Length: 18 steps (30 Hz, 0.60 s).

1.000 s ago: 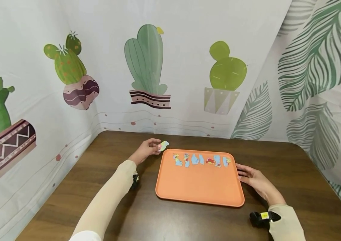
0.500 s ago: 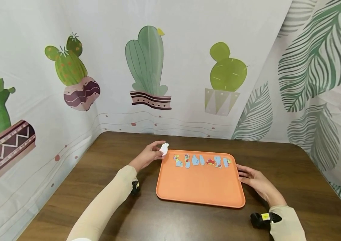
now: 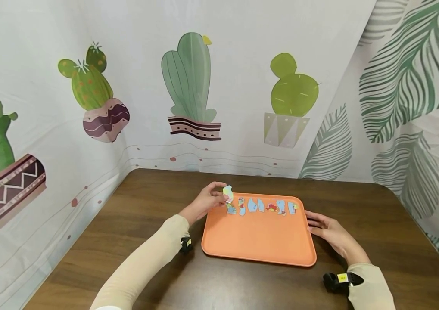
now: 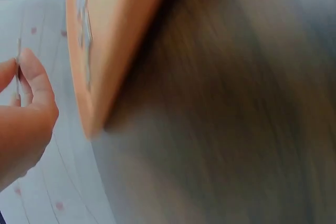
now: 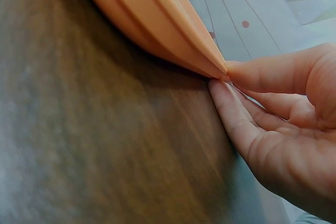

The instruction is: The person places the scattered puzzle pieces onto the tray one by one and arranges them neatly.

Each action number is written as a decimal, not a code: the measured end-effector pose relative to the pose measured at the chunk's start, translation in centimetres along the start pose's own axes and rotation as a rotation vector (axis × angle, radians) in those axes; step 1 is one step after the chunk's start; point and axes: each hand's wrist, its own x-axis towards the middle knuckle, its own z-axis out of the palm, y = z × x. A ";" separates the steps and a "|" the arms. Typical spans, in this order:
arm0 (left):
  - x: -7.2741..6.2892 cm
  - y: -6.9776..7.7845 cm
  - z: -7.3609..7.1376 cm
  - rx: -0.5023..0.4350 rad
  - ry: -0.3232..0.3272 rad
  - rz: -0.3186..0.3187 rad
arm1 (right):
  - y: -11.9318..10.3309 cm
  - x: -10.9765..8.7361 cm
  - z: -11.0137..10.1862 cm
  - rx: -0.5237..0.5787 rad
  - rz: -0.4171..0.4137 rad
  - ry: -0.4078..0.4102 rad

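Observation:
My left hand (image 3: pixel 205 201) pinches a small puzzle piece (image 3: pixel 228 193), yellow, green and pale blue, above the far left corner of an orange tray (image 3: pixel 258 241). In the left wrist view the piece (image 4: pixel 18 69) is seen edge-on between thumb and fingers of the hand (image 4: pixel 29 124). Along the tray's far side lies a row of several flat puzzle pieces (image 3: pixel 252 205), mostly light blue with coloured patches; the leftmost is partly hidden behind the left hand. My right hand (image 3: pixel 331 234) holds the tray's right rim, thumb and a finger pinching its edge in the right wrist view (image 5: pixel 283 114).
The tray rests on a dark brown wooden table (image 3: pixel 157 275). Behind the table hangs a white cloth (image 3: pixel 238 86) printed with cacti and leaves. Each wrist wears a black camera (image 3: pixel 337 282).
My left hand has moved right, from the table beside the tray to over its far left corner, turning the piece: its white back showed midway, its coloured face now. The right hand stays put.

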 end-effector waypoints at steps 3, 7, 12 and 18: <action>-0.1 0.3 1.6 -0.003 -0.022 -0.001 | -0.1 -0.1 0.0 -0.006 -0.003 -0.001; -0.3 0.8 3.7 0.011 -0.064 -0.008 | -0.1 -0.1 0.1 -0.001 -0.007 0.000; -0.6 1.3 6.1 0.009 -0.085 -0.004 | -0.1 -0.2 0.1 0.011 -0.003 -0.002; -0.5 1.2 8.6 -0.015 -0.062 -0.017 | -0.1 -0.2 0.2 0.015 -0.009 -0.001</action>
